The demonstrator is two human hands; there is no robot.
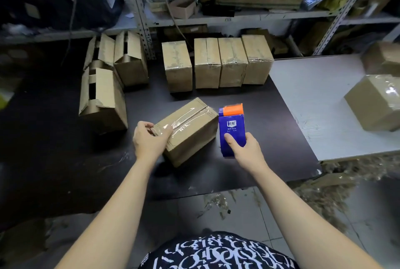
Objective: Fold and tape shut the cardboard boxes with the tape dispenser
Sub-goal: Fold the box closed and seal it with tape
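Observation:
A closed cardboard box (190, 130) lies at an angle on the dark mat (249, 173), with clear tape running along its top seam. My left hand (149, 138) holds its near left corner, thumb on top of the taped end. My right hand (246, 151) grips a blue tape dispenser with an orange front (231, 125), held just right of the box and apart from it. Several taped boxes (216, 63) stand in a row behind. Three boxes with loose flaps (108, 78) stand at the back left.
A white table (324, 104) on the right carries two taped boxes (374, 102). Metal shelving (216, 17) full of cartons and bags runs along the back. Tape scraps litter the floor (324, 190) at the lower right.

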